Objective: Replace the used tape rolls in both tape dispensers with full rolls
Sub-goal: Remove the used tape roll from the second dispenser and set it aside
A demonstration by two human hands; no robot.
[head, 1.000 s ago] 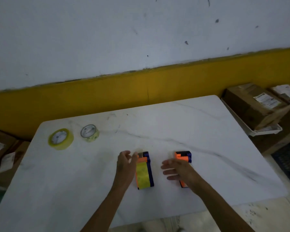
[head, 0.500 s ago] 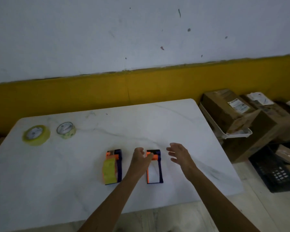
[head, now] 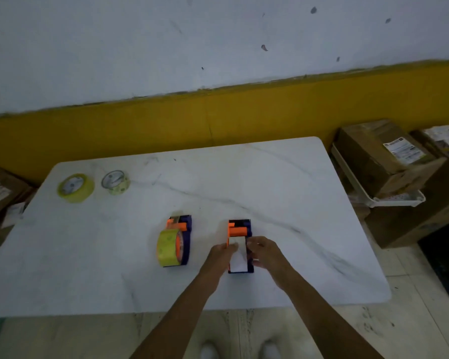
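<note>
"So, what are the hands doing?"

"Both are on the right dispenser point(head: 240, 246). The left hand point(head: 222, 255) pinches one side of the white roll point(head: 237, 255) in it, and the right hand point(head: 266, 252) is curled on the other side. I cannot tell how tight they hold."

"What could go wrong?"

"I think the roll could stick. Then a hard pull might lift the whole dispenser, or slide it off the near edge of the table point(head: 296, 182)."

"And the other one?"

"The left dispenser point(head: 178, 242), with its yellow roll point(head: 167, 247), sits just beside it, and an elbow could bump it. The two spare rolls, the big yellow one point(head: 75, 187) and the pale one point(head: 115, 182), lie far off at the back left, so that is a long reach."
</note>
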